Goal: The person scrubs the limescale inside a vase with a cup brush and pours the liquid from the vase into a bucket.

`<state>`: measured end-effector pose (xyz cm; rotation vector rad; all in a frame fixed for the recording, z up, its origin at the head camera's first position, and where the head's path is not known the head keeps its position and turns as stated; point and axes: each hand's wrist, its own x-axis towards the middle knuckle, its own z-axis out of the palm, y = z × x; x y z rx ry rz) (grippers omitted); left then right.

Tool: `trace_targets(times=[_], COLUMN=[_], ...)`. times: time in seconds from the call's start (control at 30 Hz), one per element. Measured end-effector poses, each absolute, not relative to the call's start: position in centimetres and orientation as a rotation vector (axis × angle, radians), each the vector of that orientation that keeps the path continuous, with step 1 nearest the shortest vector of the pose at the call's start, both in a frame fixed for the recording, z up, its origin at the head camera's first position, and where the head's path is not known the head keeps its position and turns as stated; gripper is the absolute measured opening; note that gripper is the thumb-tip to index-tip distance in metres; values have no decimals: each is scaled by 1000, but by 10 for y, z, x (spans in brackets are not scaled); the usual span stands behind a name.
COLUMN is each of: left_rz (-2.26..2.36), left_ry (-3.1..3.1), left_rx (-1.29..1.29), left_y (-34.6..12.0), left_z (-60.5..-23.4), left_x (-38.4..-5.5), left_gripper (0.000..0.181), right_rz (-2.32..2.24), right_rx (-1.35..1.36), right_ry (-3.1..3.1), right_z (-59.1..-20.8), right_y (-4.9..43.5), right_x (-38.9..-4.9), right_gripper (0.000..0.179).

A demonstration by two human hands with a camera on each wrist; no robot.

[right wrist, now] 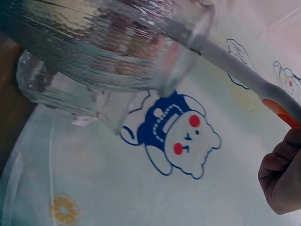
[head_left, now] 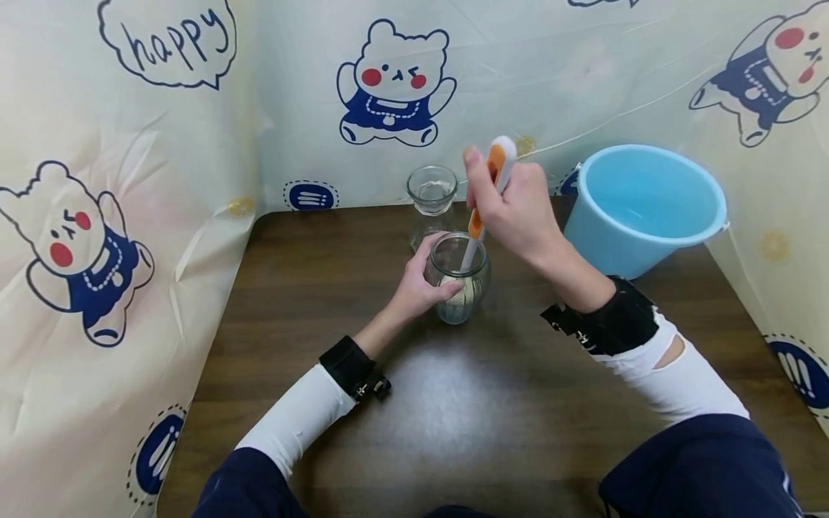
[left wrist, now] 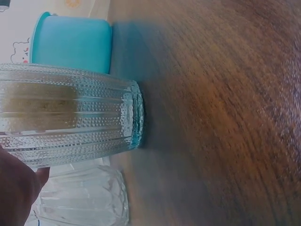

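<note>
A ribbed clear glass jar (head_left: 468, 306) stands upright on the brown table. My left hand (head_left: 417, 284) grips its left side, with the thumb across the front. From above, my right hand (head_left: 521, 212) holds the orange and white handle of a bottle brush (head_left: 499, 165). The grey-white shaft (right wrist: 240, 70) slants down through the jar's mouth. Inside the jar, the left wrist view shows a blurred beige brush head (left wrist: 42, 106) behind the textured glass. Its exact material is hard to make out.
Just behind the jar stands a second clear glass vessel (head_left: 432, 188) with a flared rim. A light blue bucket (head_left: 624, 248) sits at the back right, near the right forearm. A printed cartoon-bear sheet (head_left: 291, 122) hangs around the table's (head_left: 311, 288) back and sides.
</note>
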<state>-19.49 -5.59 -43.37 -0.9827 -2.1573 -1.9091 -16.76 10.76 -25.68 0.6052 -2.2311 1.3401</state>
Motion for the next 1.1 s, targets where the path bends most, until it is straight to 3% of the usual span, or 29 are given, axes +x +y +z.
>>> trace_targets(times=[0.27, 0.5, 0.77, 1.1], left_rz=[-1938, -1907, -1914, -1916], left_ry=[-2138, -2162, -2164, -2194], left_rx=[-988, -961, -954, -932], left_y=[-55, -55, -54, -55], left_z=[-434, -444, -434, -434], left_x=[-195, -200, -196, -194], left_gripper=[75, 78, 77, 78], right_rz=[1520, 1410, 1507, 1411], right_rx=[520, 557, 510, 599], right_ry=[-2051, -2184, -1925, -1867], right_z=[-240, -274, -248, -278], right_y=[115, 114, 113, 108], right_x=[-169, -182, -175, -185], right_gripper=[50, 56, 46, 43])
